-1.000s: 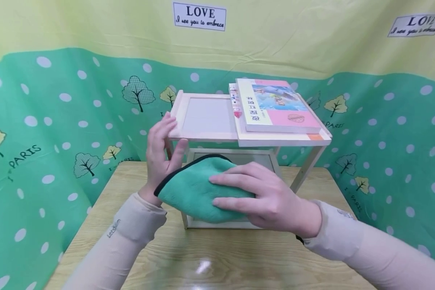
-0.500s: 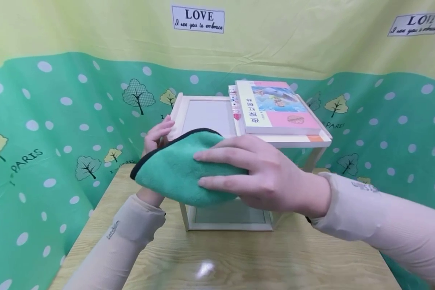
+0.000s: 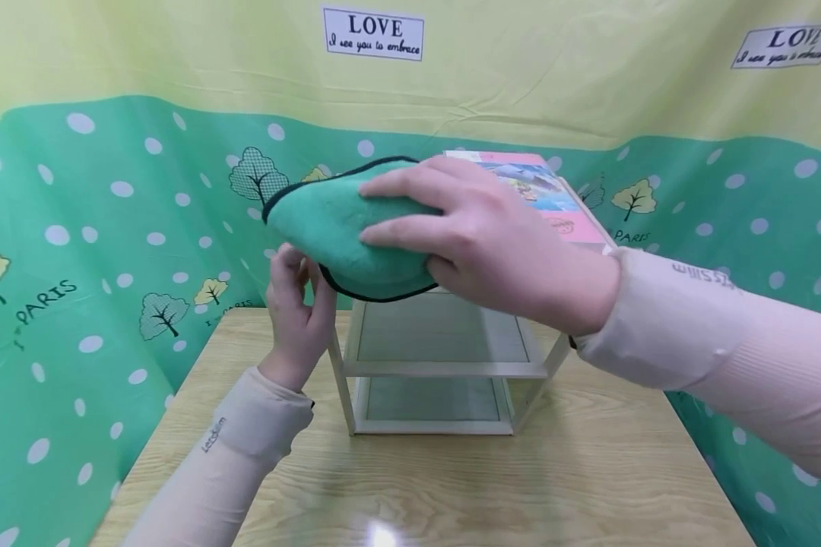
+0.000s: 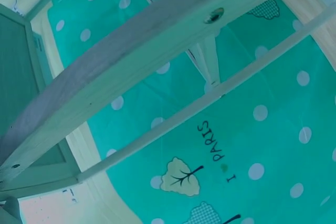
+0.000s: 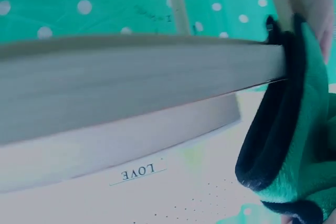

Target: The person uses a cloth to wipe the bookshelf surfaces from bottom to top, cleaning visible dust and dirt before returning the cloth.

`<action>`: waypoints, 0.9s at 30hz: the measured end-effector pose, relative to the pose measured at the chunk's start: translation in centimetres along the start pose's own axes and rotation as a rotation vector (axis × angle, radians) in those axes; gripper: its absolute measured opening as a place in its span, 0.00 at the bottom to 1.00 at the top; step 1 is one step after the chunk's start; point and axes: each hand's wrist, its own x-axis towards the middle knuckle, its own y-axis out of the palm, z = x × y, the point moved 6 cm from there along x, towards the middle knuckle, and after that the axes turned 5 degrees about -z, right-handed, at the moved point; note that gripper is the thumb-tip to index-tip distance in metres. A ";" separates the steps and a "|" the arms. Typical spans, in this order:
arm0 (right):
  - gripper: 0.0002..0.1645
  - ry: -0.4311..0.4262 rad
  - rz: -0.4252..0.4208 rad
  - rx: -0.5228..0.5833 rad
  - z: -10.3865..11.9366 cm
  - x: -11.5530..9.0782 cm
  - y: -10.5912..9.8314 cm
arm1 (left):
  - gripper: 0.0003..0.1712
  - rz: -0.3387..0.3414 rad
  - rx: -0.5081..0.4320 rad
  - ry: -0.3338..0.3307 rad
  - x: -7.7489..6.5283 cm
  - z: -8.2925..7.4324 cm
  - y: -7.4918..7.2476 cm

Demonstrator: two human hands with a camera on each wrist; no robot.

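Note:
My right hand (image 3: 479,228) holds a folded green cloth (image 3: 335,224) with black edging, fingers spread over its upper side. The cloth is over the left part of the top of a small pale wooden shelf (image 3: 445,369) and hides much of that top. My left hand (image 3: 297,323) grips the shelf's upper left side, thumb towards the front. Two stacked books lie on the right of the top; the upper pink book (image 3: 540,182) is partly hidden by my right hand. In the right wrist view the cloth (image 5: 307,129) overlaps the end of the book stack (image 5: 131,85).
The shelf stands on a wood-grain table (image 3: 438,486), with two lower grey panels (image 3: 445,334) showing. A green and yellow patterned curtain (image 3: 109,251) hangs behind and at both sides. The left wrist view shows the shelf's curved side rail (image 4: 136,51) and a thinner bar (image 4: 173,124).
My right hand has carried the cloth upward, from in front of the shelf to over its top. My left hand stays at the shelf's left side, a little lower in view.

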 end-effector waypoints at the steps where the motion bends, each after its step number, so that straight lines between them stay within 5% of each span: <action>1: 0.47 0.032 -0.001 -0.010 1.1 1.4 -1.8 | 0.12 0.002 -0.011 -0.016 0.0 -0.1 0.0; 4: 0.38 0.138 0.034 -0.014 5.2 5.9 -7.5 | 0.13 0.004 -0.015 -0.047 0.0 -0.1 0.0; 7: 0.33 0.264 0.167 -0.001 9.1 9.1 -11.6 | 0.14 0.004 -0.001 -0.059 -0.1 0.1 -0.1; 18: 0.23 0.388 0.721 0.145 9.6 9.2 -9.4 | 0.16 0.018 0.005 -0.060 0.0 0.1 0.0; 27: 0.08 0.461 0.915 0.203 8.8 10.7 -8.4 | 0.15 0.001 -0.046 -0.088 0.5 0.1 -0.1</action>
